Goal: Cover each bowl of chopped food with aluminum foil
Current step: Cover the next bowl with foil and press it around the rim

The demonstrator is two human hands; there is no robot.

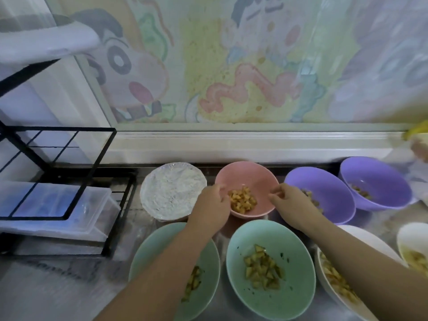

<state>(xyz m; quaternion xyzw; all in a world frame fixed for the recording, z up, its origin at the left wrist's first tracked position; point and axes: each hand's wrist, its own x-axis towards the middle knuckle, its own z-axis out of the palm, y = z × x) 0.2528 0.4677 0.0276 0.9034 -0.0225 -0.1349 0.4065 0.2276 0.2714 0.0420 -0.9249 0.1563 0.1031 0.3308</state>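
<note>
Head view: one foil-covered bowl [172, 193] sits mid-frame, left of the pink bowl [252, 174]. The left hand [212, 201] grips the pink rim. The right hand [288, 200] has pinched fingers at the opposite rim; whether it holds anything is unclear. The pink bowl, green bowls [289, 239], purple bowls [328, 181] and white bowls [370, 239] are uncovered, so most of the task remains.

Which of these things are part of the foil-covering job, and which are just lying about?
Part of the job: foil-covered bowl; pink bowl, between left hand and right hand; two purple bowls; two green bowls; two white bowls.
Lying about: black wire rack; clear plastic container.
</note>
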